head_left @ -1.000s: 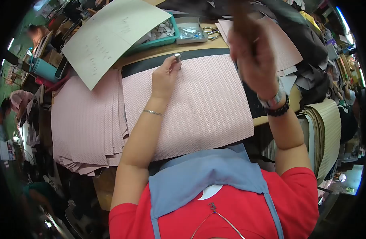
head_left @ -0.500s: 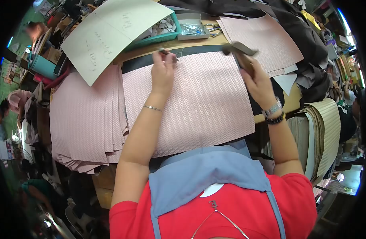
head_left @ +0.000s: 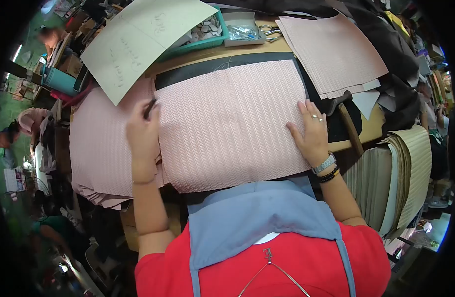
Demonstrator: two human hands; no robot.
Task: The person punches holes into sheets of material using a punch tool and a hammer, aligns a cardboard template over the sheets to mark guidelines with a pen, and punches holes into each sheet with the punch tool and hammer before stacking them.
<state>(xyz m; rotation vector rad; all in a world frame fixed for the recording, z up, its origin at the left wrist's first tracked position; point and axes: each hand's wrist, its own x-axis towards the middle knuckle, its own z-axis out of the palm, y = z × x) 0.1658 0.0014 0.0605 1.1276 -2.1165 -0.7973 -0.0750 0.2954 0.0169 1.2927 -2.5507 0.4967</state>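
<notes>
A pink sheet (head_left: 232, 128) with a woven herringbone texture lies on a black mat (head_left: 187, 72) in front of me. My right hand (head_left: 309, 131) rests flat on its right edge, fingers spread and holding nothing. Just beyond that hand lies a hammer (head_left: 350, 126), its dark head on the mat and its wooden handle pointing toward me. At the sheet's left edge, my left hand (head_left: 143, 133) is closed around a small dark tool (head_left: 149, 108), mostly hidden by the fingers and blurred. A stack of similar pink sheets (head_left: 101, 143) lies under and beside that hand.
At the back are a cream card with handwriting (head_left: 138, 44), a teal basket of scraps (head_left: 221, 29), a grey box (head_left: 244, 42) and scissors (head_left: 271, 32). More pink sheets (head_left: 336, 54) lie back right. Rolled or folded sheets (head_left: 405, 173) stand at right.
My right hand has put the hammer down on the right of the mat and now lies flat on the sheet. My left hand has moved from the sheet's back edge to its left edge.
</notes>
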